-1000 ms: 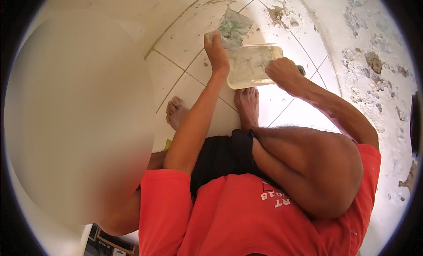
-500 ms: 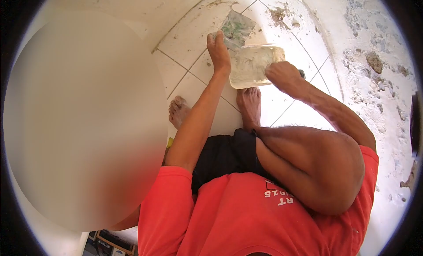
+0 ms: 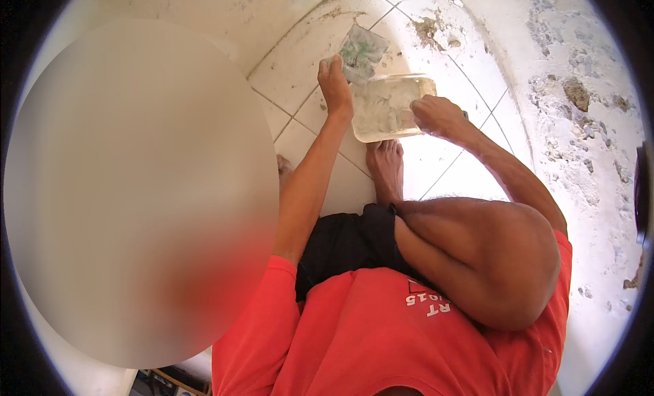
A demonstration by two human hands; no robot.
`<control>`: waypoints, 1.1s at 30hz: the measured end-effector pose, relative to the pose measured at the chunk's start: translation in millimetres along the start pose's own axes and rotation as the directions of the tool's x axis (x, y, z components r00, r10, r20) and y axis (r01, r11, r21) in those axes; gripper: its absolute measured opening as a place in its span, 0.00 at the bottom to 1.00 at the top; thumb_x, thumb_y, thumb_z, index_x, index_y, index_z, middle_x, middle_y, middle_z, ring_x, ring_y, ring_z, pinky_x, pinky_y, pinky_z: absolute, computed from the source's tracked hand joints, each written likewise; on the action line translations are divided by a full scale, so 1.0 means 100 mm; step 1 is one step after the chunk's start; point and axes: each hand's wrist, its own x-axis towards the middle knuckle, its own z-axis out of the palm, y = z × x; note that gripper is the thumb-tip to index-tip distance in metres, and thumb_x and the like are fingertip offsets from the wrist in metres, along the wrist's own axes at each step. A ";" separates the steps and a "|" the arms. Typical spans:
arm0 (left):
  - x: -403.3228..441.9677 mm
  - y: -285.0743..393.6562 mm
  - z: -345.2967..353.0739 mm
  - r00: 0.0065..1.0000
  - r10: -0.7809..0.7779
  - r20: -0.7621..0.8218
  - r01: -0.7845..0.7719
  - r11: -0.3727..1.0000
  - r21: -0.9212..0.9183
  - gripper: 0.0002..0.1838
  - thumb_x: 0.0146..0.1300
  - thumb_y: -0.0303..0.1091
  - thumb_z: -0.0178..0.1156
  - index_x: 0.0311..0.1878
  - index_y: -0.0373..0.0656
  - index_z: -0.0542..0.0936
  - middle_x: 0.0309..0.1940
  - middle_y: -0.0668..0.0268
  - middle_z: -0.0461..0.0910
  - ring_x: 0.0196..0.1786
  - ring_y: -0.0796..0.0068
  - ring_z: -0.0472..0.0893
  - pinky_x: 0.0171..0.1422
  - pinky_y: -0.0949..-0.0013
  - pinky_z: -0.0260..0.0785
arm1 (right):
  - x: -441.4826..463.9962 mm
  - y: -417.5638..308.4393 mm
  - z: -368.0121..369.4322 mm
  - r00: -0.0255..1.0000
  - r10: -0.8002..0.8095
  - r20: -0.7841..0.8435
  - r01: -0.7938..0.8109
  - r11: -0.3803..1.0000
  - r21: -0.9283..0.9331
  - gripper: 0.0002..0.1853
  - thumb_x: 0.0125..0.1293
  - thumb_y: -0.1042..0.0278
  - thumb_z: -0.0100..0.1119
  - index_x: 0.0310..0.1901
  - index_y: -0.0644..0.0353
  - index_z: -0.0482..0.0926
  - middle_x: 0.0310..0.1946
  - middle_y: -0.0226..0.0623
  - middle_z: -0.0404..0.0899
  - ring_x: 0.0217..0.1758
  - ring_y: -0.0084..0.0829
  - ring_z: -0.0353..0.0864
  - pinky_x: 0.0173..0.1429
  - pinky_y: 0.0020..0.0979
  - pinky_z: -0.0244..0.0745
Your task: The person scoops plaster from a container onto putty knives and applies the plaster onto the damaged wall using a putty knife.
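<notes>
My left hand (image 3: 335, 89) is closed on the left side of a flat, square, grey-green plate (image 3: 363, 54) smeared with pale material. The plate is tilted beside the far left corner of a shallow rectangular tub (image 3: 388, 134). Pale, whitish paste (image 3: 392, 104) coats the inside of the tub. My right hand (image 3: 436, 115) is a fist at the tub's right side. A dark handle end (image 3: 465, 114) pokes out behind that fist; the rest of the tool is hidden.
White floor tiles (image 3: 300, 147) with crumbs and dirt lie around the tub. A chipped, pitted wall (image 3: 579, 137) runs along the right. My bare foot (image 3: 386, 168) is just in front of the tub. A large blurred patch covers the left side.
The plate and my left hand have shifted slightly down and left. The tub appears slightly lower and further left; my right hand stays at its right side.
</notes>
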 end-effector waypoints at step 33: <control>0.38 0.14 -0.15 0.960 -0.255 0.116 0.259 0.965 -0.027 0.15 0.70 0.43 0.51 0.47 0.45 0.80 0.36 0.70 0.81 0.38 0.74 0.80 0.45 0.66 0.73 | -0.42 0.42 -0.15 0.996 0.045 0.074 -0.087 0.497 0.863 0.17 0.72 0.61 0.56 0.53 0.65 0.81 0.34 0.39 0.84 0.30 0.25 0.80 0.33 0.29 0.77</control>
